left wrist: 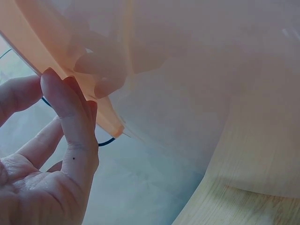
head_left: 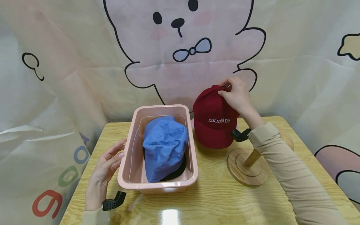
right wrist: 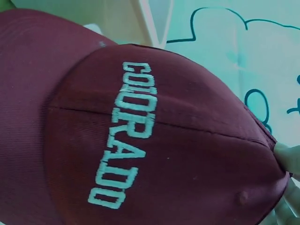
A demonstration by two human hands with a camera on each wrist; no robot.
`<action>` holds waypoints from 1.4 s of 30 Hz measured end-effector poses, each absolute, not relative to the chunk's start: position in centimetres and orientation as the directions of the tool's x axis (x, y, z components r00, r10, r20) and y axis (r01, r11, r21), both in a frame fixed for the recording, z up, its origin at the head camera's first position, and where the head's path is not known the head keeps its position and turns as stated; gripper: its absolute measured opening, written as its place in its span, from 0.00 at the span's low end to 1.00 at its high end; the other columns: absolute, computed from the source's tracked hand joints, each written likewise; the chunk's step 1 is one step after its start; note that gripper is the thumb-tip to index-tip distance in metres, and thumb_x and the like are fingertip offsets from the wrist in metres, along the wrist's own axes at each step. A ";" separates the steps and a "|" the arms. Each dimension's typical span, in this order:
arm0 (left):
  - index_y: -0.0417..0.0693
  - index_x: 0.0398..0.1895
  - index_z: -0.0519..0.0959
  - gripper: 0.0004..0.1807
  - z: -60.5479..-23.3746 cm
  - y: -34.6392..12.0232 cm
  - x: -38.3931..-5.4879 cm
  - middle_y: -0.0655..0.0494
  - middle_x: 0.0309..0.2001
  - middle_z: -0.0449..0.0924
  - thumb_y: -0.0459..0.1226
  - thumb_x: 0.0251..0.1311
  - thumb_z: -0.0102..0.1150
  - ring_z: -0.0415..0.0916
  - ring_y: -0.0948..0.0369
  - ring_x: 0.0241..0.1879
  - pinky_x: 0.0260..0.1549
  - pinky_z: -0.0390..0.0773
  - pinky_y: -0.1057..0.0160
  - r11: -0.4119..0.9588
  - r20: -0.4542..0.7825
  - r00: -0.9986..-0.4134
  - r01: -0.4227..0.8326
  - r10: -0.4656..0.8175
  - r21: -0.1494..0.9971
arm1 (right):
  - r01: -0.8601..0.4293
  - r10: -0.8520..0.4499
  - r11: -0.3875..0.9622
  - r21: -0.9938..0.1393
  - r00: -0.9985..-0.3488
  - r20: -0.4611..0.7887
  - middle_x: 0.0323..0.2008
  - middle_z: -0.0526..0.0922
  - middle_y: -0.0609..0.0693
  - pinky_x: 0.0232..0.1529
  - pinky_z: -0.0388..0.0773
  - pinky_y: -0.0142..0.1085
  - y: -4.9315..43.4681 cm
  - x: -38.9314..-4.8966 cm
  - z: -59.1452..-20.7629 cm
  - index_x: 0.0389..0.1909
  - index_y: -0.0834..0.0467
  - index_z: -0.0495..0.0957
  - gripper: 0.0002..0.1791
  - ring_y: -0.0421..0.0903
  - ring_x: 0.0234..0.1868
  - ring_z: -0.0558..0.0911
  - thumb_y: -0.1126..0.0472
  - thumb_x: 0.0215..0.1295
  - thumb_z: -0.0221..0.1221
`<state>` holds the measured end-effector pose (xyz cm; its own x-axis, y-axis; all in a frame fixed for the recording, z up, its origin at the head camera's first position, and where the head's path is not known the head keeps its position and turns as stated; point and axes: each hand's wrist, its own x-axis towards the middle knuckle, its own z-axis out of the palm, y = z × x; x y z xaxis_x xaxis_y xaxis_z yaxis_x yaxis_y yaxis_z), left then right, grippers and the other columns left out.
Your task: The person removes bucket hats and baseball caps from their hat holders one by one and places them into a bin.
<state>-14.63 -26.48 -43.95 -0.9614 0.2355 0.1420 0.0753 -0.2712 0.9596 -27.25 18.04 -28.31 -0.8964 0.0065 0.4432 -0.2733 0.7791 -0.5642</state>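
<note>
My right hand (head_left: pixel 237 93) pinches a dark red baseball cap (head_left: pixel 213 107) by its crown, and the cap hangs with its brim downward to the right of the pink bin. White letters reading COLORADO stand out on its front, also in the right wrist view, where fingertips (right wrist: pixel 287 157) grip the top of the crown. My left hand (head_left: pixel 105 165) is at the left wall of the pink bin (head_left: pixel 126 186), fingers lightly bent with fingertips right at the rim. Inside the bin lies a crumpled blue cap (head_left: pixel 166 143), with a black brim (head_left: pixel 180 170) showing under it.
A wooden stand (head_left: pixel 248 167) with a round base is on the right of the wooden table (head_left: pixel 213 200), its upper part mostly behind my right forearm. Behind the table hangs a cloth backdrop (head_left: pixel 180 78) printed with a cartoon bear.
</note>
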 end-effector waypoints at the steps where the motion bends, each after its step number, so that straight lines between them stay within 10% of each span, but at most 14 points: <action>1: 0.54 0.62 0.75 0.24 -43.9 -26.5 -14.6 0.62 0.51 0.76 0.26 0.68 0.45 0.79 0.69 0.46 0.43 0.82 0.71 -0.271 0.142 -0.962 0.075 0.235 0.960 | -0.276 0.003 0.778 -0.564 -0.897 0.442 0.44 0.78 0.59 0.44 0.70 0.45 18.0 -27.1 -28.2 0.43 0.60 0.80 0.10 0.55 0.43 0.77 0.65 0.60 0.62; 42: 0.54 0.62 0.75 0.24 -43.9 -26.4 -14.6 0.62 0.50 0.76 0.25 0.67 0.45 0.80 0.69 0.45 0.43 0.82 0.70 -0.274 0.143 -0.960 0.074 0.240 0.959 | -0.421 -0.099 0.712 -0.563 -0.853 0.512 0.36 0.81 0.52 0.37 0.68 0.25 17.3 -20.1 -27.3 0.39 0.58 0.80 0.10 0.42 0.36 0.74 0.67 0.56 0.66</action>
